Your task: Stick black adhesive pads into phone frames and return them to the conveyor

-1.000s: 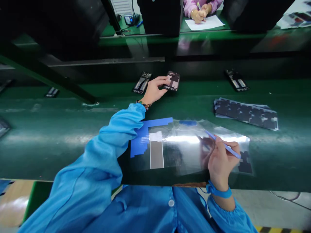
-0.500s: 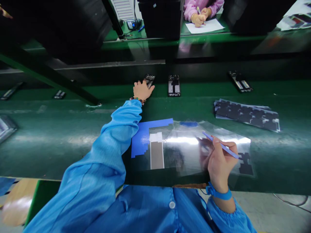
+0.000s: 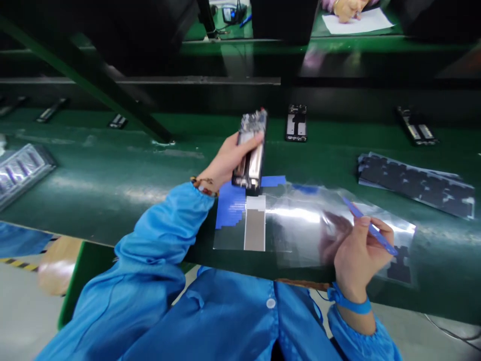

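Phone frame [image 3: 251,150] lifted, left hand [image 3: 225,163] gripping

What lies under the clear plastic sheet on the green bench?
Under the clear plastic sheet show a blue backing, a grey strip and black die-cut pieces; glare hides the middle.

L arm in blue sleeve reaches fwd across the body, elbow bent, forearm angled up and to the right. L wrist carries a bead bracelet. Left hand [image 3: 225,160] is lifted off the bench, fingers curled round a long narrow part, thumb on top near its far end, palm facing right. R arm stays close to the torso, forearm short in view, cuff bunched, blue strap round the wrist. Right hand [image 3: 356,255] is low near the bench edge, back of hand toward the camera, fingers pinched on a thin blue tool, tip pointing up-left.
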The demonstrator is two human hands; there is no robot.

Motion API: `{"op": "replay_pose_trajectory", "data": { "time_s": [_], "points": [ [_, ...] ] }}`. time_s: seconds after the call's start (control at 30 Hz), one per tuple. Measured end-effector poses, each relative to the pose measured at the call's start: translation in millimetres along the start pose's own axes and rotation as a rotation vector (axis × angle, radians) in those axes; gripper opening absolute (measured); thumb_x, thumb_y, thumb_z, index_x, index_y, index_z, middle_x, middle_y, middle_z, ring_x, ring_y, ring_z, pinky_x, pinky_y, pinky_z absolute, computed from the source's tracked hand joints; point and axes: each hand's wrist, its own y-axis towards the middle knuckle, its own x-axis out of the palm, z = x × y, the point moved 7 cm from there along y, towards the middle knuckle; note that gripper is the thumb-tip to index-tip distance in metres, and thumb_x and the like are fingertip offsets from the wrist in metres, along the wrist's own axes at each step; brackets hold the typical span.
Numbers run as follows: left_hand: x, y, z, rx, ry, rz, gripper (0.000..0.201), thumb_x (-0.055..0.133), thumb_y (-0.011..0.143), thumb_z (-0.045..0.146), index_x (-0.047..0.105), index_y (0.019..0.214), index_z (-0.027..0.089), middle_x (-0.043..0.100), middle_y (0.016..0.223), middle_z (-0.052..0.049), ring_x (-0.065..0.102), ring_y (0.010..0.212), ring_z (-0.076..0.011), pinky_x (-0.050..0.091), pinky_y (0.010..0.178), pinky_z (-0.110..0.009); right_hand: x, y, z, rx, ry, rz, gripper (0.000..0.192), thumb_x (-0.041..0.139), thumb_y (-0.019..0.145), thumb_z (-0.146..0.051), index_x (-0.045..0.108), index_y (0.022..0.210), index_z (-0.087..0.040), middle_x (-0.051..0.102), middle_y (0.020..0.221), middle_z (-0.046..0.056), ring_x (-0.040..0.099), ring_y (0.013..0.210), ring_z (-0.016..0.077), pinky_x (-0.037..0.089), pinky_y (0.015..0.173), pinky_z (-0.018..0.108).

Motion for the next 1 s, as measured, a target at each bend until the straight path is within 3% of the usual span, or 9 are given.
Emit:
{"op": "replay_pose_trajectory", "data": {
  "time_s": [0.1, 0.2, 0.3, 0.43, 0.53, 0.63, 0.8, 0.9, 1.0],
  "points": [
    [27.8, -45.8, -15.2, 0.007, 0.087, -0.191, 0.063, 0.097, 0.078, 0.049, 0.066, 0.126, 0.021, 0.077, 0.114, -0.006, 0.076, 0.102, -0.023, 0.062, 0.094, -0.037, -0.5, 2.3, 2.5, -0.027, 0.019, 0.01, 0.043, 0.085, 0.088, -0.057, 0.065, 0.099, -0.02, 0.066, 0.093, 0.0, 0.071, 0.089, 0.0187, 0.062, 0.1, 0.043],
    [49.9, -72.9, -25.3, 0.125, 0.232, -0.396, 0.08, 0.092, 0.083, 0.038, 0.052, 0.151, 0.026, 0.072, 0.138, -0.01, 0.074, 0.118, -0.0263, 0.06, 0.104, -0.04, -0.5, 3.5, 6.3, -0.016, 0.049, -0.012, 0.036, 0.087, 0.087, -0.053, 0.066, 0.096, -0.024, 0.065, 0.087, 0.0, 0.073, 0.09, 0.0234, 0.063, 0.103, 0.048],
    [67.2, -89.8, -39.9, 0.203, 0.386, -0.543, 0.061, 0.084, 0.087, 0.031, 0.059, 0.143, 0.025, 0.071, 0.14, -0.008, 0.074, 0.121, -0.0257, 0.059, 0.102, -0.039, -0.1, 3.4, 6.9, -0.013, 0.102, -0.061, 0.023, 0.088, 0.088, -0.041, 0.07, 0.095, -0.029, 0.066, 0.087, 0.0, 0.076, 0.094, 0.025, 0.062, 0.104, 0.045],
    [78.3, -100.5, -58.9, 0.169, 0.549, -0.509, 0.045, 0.085, 0.089, 0.037, 0.065, 0.126, 0.022, 0.078, 0.118, -0.004, 0.076, 0.105, -0.024, 0.06, 0.088, -0.037, 6.9, 2.7, -0.4, -0.018, 0.061, -0.136, 0.018, 0.092, 0.086, -0.036, 0.075, 0.09, -0.031, 0.069, 0.09, 0.001, 0.075, 0.095, 0.0248, 0.06, 0.107, 0.042],
    [83.2, -105.0, -52.2, 0.338, 0.728, -0.493, 0.041, 0.083, 0.095, 0.043, 0.068, 0.125, 0.02, 0.076, 0.122, -0.008, 0.069, 0.118, -0.0275, 0.056, 0.101, -0.043, 22.3, -0.2, -14.1, -0.009, 0.053, -0.208, 0.023, 0.094, 0.084, -0.038, 0.074, 0.09, -0.027, 0.07, 0.09, 0.0, 0.073, 0.091, 0.0223, 0.058, 0.11, 0.043],
    [72.8, -101.2, -38.8, 0.537, 0.904, -0.495, 0.037, 0.075, 0.102, 0.046, 0.072, 0.125, 0.017, 0.071, 0.124, -0.012, 0.063, 0.121, -0.0292, 0.051, 0.107, -0.046, 42.6, -13.0, -30.5, 0.015, 0.125, -0.315, 0.033, 0.097, 0.081, -0.035, 0.068, 0.09, -0.024, 0.071, 0.089, -0.002, 0.074, 0.089, 0.0198, 0.059, 0.11, 0.045],
    [23.1, -87.7, -29.4, 0.67, 1.082, -0.568, 0.033, 0.064, 0.109, 0.045, 0.077, 0.127, 0.021, 0.071, 0.127, -0.013, 0.062, 0.116, -0.0281, 0.048, 0.098, -0.043, 72.1, -67.3, -35.6, 0.123, 0.081, -0.637, 0.037, 0.095, 0.083, -0.032, 0.059, 0.086, -0.023, 0.078, 0.095, 0.002, 0.078, 0.096, 0.0203, 0.063, 0.101, 0.044],
    [1.5, -87.6, -29.5, 0.744, 1.162, -0.594, 0.046, 0.068, 0.106, 0.051, 0.072, 0.142, 0.023, 0.065, 0.148, -0.015, 0.056, 0.135, -0.0342, 0.045, 0.111, -0.05, 85.5, -104.0, -29.9, 0.145, -0.02, -0.836, 0.035, 0.093, 0.086, -0.035, 0.06, 0.083, -0.023, 0.078, 0.095, 0.003, 0.078, 0.099, 0.0222, 0.062, 0.101, 0.046],
    [-4.6, -89.3, -28.9, 0.79, 1.226, -0.575, 0.045, 0.068, 0.106, 0.048, 0.073, 0.143, 0.022, 0.058, 0.16, -0.015, 0.05, 0.145, -0.0365, 0.037, 0.125, -0.056, 96.6, -124.5, -30.0, 0.094, -0.087, -0.921, 0.031, 0.09, 0.089, -0.035, 0.061, 0.083, -0.023, 0.077, 0.093, 0.002, 0.077, 0.102, 0.0228, 0.057, 0.11, 0.05]
  ]
}}
